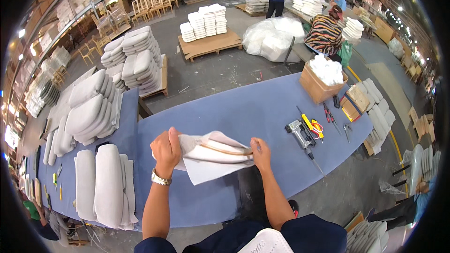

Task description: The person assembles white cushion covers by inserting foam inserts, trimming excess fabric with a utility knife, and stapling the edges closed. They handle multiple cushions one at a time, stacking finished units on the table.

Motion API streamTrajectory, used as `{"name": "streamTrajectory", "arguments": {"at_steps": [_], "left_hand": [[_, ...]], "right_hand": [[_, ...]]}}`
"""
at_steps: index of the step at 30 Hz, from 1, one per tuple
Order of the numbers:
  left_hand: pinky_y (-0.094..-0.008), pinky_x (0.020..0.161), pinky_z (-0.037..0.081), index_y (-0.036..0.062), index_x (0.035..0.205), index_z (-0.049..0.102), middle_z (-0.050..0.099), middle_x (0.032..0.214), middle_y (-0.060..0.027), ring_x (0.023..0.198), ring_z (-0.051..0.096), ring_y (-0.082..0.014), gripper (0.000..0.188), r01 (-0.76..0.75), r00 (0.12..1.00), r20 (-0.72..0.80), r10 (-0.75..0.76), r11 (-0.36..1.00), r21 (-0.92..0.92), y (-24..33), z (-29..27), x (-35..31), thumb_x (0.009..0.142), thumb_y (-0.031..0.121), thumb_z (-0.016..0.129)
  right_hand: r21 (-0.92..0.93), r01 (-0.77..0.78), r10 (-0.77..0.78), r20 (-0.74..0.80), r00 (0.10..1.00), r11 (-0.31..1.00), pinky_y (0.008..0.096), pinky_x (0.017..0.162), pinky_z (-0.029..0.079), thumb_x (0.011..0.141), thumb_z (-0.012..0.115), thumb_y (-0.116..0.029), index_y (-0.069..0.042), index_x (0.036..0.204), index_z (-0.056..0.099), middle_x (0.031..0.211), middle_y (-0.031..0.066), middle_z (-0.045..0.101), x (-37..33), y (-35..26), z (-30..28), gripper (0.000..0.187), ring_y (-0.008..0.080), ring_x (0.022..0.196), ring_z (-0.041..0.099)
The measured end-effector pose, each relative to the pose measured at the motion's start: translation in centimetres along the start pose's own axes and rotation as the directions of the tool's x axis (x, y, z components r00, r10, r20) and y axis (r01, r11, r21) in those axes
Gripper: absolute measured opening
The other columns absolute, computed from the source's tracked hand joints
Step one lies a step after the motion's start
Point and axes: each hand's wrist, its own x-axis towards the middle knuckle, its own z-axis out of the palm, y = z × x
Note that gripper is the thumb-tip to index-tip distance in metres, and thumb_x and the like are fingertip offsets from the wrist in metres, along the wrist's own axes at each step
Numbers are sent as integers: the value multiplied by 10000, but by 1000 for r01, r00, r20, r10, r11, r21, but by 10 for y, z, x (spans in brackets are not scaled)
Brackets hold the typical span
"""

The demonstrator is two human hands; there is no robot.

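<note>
Above the blue table (206, 107), a padded seat cushion (225, 153) is held up on edge between my two hands. Pale grey fabric wraps it loosely, and one corner of the cloth hangs down in front. A thin brown edge shows along the white padding. My left hand (166, 152), with a metal watch at the wrist, closes round the left end with the thumb up. At the other end my right hand (260, 153) pinches the cushion's edge and fabric. The cushion's far side is hidden.
To the right lie a staple gun (301, 135), a yellow-handled tool (307, 122), red-handled pliers (330, 112) and a cardboard box (313, 84) of white stuffing. Grey cushions (107, 182) stack up at the left. Several people work at the far right.
</note>
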Motion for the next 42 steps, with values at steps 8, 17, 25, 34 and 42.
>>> {"name": "streamTrajectory", "arguments": {"at_steps": [8, 17, 25, 34, 42], "left_hand": [[-374, 661, 506, -32, 828, 745, 719, 735, -153, 637, 653, -271, 553, 244, 955, -95, -281, 926, -289, -36, -28, -39, 1104, 276, 377], [-319, 600, 457, 42, 476, 499, 570, 506, -103, 478, 507, -181, 739, 283, 829, -212, -517, 715, -640, -85, -48, -34, 1120, 390, 395], [-403, 894, 473, 120, 418, 437, 463, 414, -56, 437, 435, -164, 719, -137, 986, -59, 159, 541, -830, 16, -62, 19, 1079, 379, 326], [-405, 808, 462, 98, 435, 485, 551, 449, -30, 475, 549, -178, 666, 233, 765, 392, 511, 349, -908, 89, 5, -11, 1005, 430, 570], [-458, 979, 477, -2, 712, 627, 691, 746, -131, 842, 663, -242, 416, 237, 829, 428, 360, 468, -851, 87, 7, -23, 989, 307, 655]], "right_hand": [[-246, -102, 195, 391, 900, 964, 491, 961, 489, 1017, 497, -518, -74, 1164, 731, 1171, 193, 717, -11, 33, 31, 523, 397, 1115, 646], [-394, 267, 21, 592, 805, 879, 532, 1023, 479, 1003, 442, -578, -76, 1295, 673, 1253, 183, 696, -61, -38, 24, 626, 392, 1230, 604], [10, 252, -115, 906, 406, 968, 463, 986, 515, 990, 619, -422, -47, 1321, 637, 1266, 202, 682, -91, -114, -9, 500, 390, 1130, 660], [228, 575, -616, 368, 696, 786, 461, 1044, 430, 964, 661, -350, -43, 1303, 639, 1222, 133, 687, -31, -198, -66, 458, 318, 1166, 613], [105, 600, -607, 232, 760, 793, 425, 921, 418, 1009, 584, -283, -77, 1106, 701, 1007, 72, 692, -35, -182, -35, 256, 277, 969, 597]]}}
